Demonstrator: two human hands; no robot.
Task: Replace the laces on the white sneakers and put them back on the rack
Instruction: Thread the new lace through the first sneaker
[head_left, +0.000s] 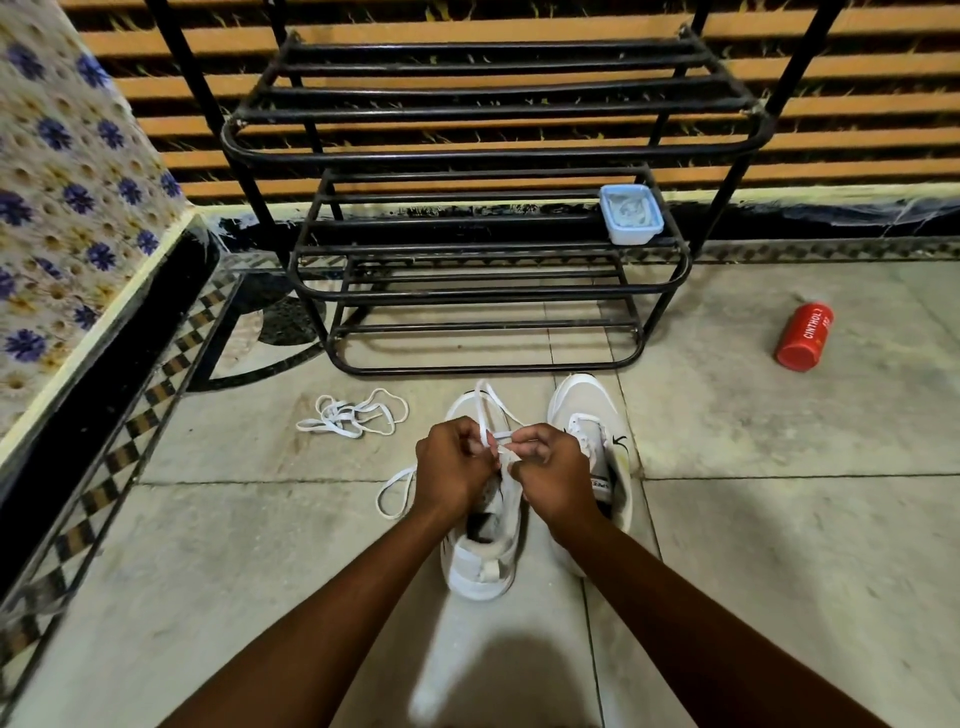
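Two white sneakers stand side by side on the tiled floor in front of the black metal rack (488, 291). Over the left sneaker (483, 561) my left hand (452, 470) and my right hand (550, 470) each pinch part of a white lace (488, 405). One loop of it arcs up over the toe and another trails left on the floor. The right sneaker (587, 410) is laced and partly hidden behind my right wrist. A second loose white lace (353, 415) lies bunched on the floor to the left.
A small pale blue plastic box (631, 214) sits on the rack's middle shelf at the right. A red can (804, 336) lies on its side on the floor to the right. A flower-patterned cover (62, 197) drapes over furniture at the left.
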